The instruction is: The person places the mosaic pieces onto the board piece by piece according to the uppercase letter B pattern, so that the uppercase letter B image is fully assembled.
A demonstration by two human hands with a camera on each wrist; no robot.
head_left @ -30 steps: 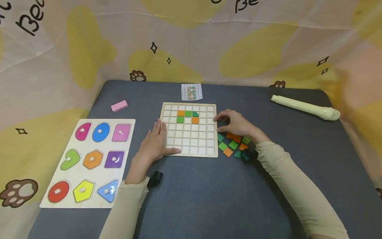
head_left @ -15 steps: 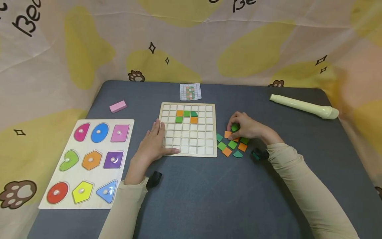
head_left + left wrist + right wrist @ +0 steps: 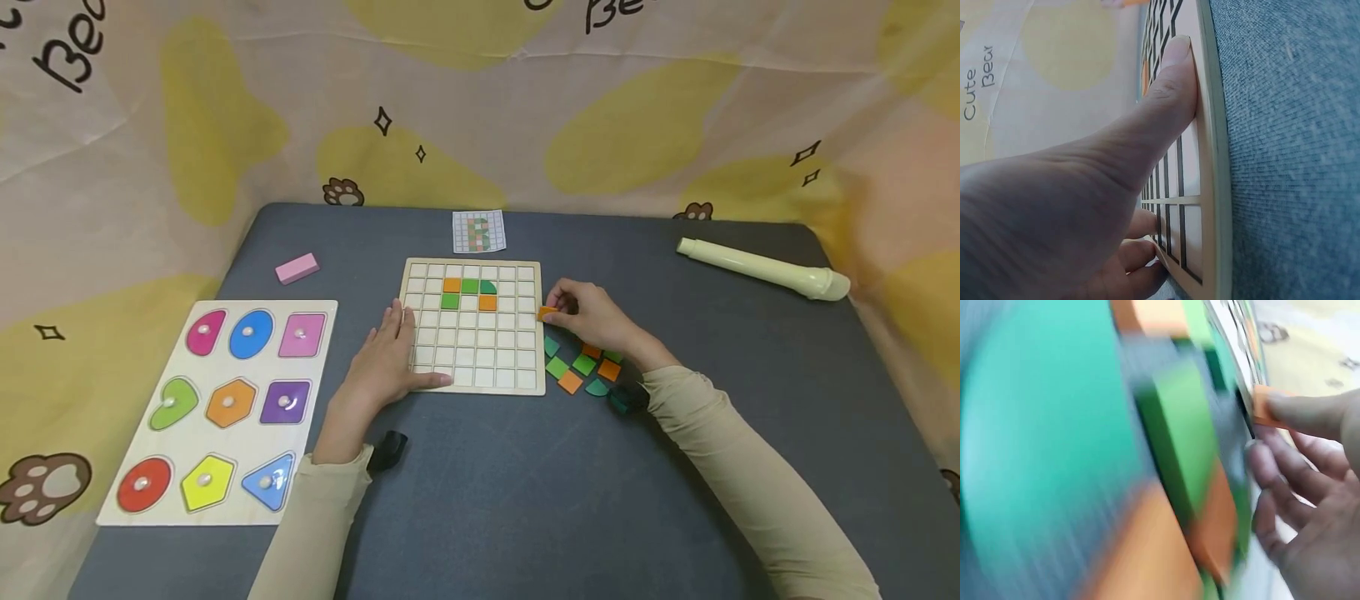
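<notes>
My left hand (image 3: 378,358) rests on the left edge of a wooden grid board (image 3: 477,384), thumb on the front rim, fingers along the side. On the board's upper part sit orange and green square tiles and one dark green rounded tile (image 3: 488,287). Between thumb and fingertips, my right hand (image 3: 596,315) pinches an orange square tile (image 3: 547,313) at the board's right edge. The right wrist view shows that orange tile (image 3: 1264,407) too. Below the right hand lies a loose pile of orange and green tiles (image 3: 584,364), partly hidden by the hand and wrist.
Behind the board lies a small pattern card (image 3: 478,232). To the left are a shape puzzle board (image 3: 247,350) with knobbed pieces and a pink block (image 3: 297,268). A pale green microphone-shaped stick (image 3: 765,268) lies at the far right.
My right hand went from the board's edge to the tile pile, picked up an orange tile, and came back left to the edge with it. The left hand stays on the board.
</notes>
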